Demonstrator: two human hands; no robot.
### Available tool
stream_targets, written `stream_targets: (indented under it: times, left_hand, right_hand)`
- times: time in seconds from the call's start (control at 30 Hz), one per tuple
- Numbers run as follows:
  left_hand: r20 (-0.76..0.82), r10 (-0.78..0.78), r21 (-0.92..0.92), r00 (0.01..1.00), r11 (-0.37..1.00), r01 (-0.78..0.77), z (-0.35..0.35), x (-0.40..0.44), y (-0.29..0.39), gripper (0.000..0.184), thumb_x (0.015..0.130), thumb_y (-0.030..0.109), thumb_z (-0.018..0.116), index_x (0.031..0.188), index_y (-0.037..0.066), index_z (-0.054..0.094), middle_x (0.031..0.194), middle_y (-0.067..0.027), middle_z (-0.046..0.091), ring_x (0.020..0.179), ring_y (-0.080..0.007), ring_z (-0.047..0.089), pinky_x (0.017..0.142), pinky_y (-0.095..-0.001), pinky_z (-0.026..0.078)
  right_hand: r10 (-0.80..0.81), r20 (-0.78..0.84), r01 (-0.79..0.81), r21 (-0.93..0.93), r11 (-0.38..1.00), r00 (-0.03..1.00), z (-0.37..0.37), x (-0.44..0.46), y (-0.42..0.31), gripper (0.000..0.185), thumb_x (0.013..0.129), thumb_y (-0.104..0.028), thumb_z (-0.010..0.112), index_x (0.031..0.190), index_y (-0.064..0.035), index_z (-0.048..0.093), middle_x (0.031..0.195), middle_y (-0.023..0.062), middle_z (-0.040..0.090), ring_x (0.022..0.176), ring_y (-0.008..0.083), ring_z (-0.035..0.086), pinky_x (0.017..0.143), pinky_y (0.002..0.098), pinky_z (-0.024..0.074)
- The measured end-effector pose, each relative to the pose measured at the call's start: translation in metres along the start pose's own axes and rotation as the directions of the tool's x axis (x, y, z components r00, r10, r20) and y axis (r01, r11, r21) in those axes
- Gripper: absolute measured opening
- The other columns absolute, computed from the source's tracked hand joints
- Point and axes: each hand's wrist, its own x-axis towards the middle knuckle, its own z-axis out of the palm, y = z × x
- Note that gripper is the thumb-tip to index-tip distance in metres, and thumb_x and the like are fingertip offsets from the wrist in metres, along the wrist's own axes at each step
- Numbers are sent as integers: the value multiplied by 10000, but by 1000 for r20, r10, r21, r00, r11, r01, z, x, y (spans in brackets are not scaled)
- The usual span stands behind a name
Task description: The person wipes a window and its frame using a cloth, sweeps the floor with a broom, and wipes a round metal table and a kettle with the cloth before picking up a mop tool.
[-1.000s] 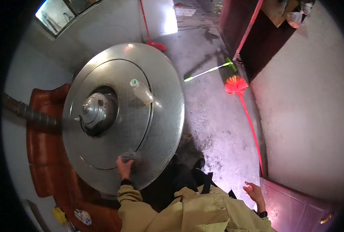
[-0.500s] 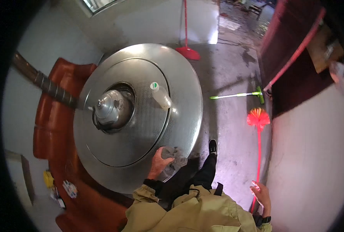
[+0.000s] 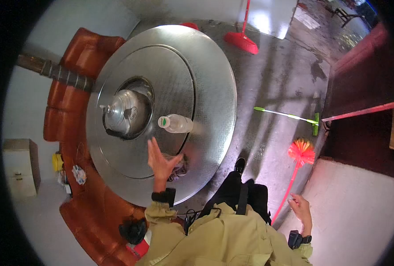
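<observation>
My left hand (image 3: 161, 163) is over the near part of a round metal table (image 3: 214, 128), fingers spread and thumb apart. A crumpled grey cloth (image 3: 179, 169) lies beside and partly behind its thumb side. Just beyond the fingertips is a clear plastic bottle (image 3: 178, 123) with a green and white cap. A silver kettle (image 3: 127, 113) sits in the round opening of the table. My right hand (image 3: 300, 208) hangs at the right, away from the table, its fingers loosely bent with nothing visible in them.
A brown sofa (image 3: 68, 111) curves along the left side, beside a pipe (image 3: 66, 75). On the floor to the right are a green-ended squeegee (image 3: 290, 115) and a red brush (image 3: 300, 152). A red broom (image 3: 242, 41) leans at the back. A white cabinet (image 3: 19, 168) stands far left.
The view has shifted. My left hand has let go of the grey cloth and spread its fingers near the bottle. My right hand stays out at the right.
</observation>
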Motion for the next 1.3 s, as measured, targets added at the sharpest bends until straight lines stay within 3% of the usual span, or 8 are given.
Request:
stream_targets:
  times: [0.13, 0.2, 0.33, 0.57, 0.7, 0.87, 1.03, 1.3]
  left_hand:
    - [-108, -136, -388, 985, 918, 84, 25, 58, 28, 806, 620, 310, 748, 1246, 24, 330, 1271, -170, 382, 1127, -310, 414, 893, -434, 368]
    - [235, -273, -740, 933, 572, 354, 37, 73, 33, 685, 701, 258, 701, 1249, 49, 348, 1223, -120, 443, 1091, -251, 447, 877, -385, 391]
    - [191, -576, -916, 795, 186, 355, 10, 84, 59, 524, 788, 171, 611, 1241, 80, 363, 1174, -81, 476, 1061, -190, 464, 843, -379, 423]
    - [151, -669, -968, 728, 49, 246, 28, 94, 95, 539, 792, 239, 608, 1244, 86, 357, 1158, -78, 475, 1059, -201, 462, 780, -424, 457]
    - [125, -727, -939, 676, 133, 316, 47, 105, 113, 576, 762, 230, 644, 1240, 81, 359, 1153, -71, 477, 1047, -192, 470, 763, -396, 451]
    - [-90, -720, -734, 689, 515, 443, 76, 116, 114, 625, 729, 188, 677, 1248, 68, 348, 1183, -98, 450, 1058, -205, 458, 823, -358, 418]
    - [-70, -712, -695, 698, 537, 478, 73, 114, 108, 557, 771, 210, 623, 1242, 108, 344, 1212, -87, 431, 1104, -226, 429, 845, -404, 391]
    - [-76, -655, -683, 752, 584, 439, 70, 96, 111, 662, 803, 178, 587, 1340, 82, 211, 1297, -137, 346, 1186, -252, 365, 927, -426, 358]
  right_hand:
    - [-86, 103, 95, -88, 992, 991, -31, 38, -30, 345, 769, -226, 612, 1069, -58, 584, 794, 137, 588, 675, 205, 556, 635, 308, 453]
    - [-76, 129, 85, -65, 994, 989, -44, 56, -25, 339, 771, -220, 607, 1066, -54, 585, 794, 138, 588, 671, 207, 557, 634, 309, 453]
    - [-78, 175, 83, -18, 996, 981, -85, 87, 3, 334, 791, -189, 587, 1066, 1, 575, 693, 60, 556, 604, 110, 522, 561, 240, 430]
    - [7, 242, 45, -210, 977, 970, -170, 164, 62, 311, 771, -198, 588, 1039, -40, 594, 886, 168, 606, 736, 239, 604, 677, 322, 481]
    - [-142, 241, 203, -247, 948, 960, -224, 222, 97, 331, 777, -172, 592, 1058, 2, 579, 915, 124, 614, 657, 134, 577, 557, 258, 470]
    - [-150, 170, 184, -208, 961, 974, -249, 320, 116, 343, 764, -118, 559, 1076, 23, 561, 768, 61, 601, 590, 96, 513, 510, 237, 418]
    - [-209, 97, 229, -314, 921, 973, -224, 408, 181, 318, 783, -161, 543, 1061, -12, 582, 780, 50, 614, 563, 108, 535, 520, 247, 455]
    - [55, 296, 52, -340, 939, 954, -156, 428, 150, 345, 776, -204, 562, 1075, -32, 577, 858, 145, 631, 703, 165, 602, 607, 301, 483]
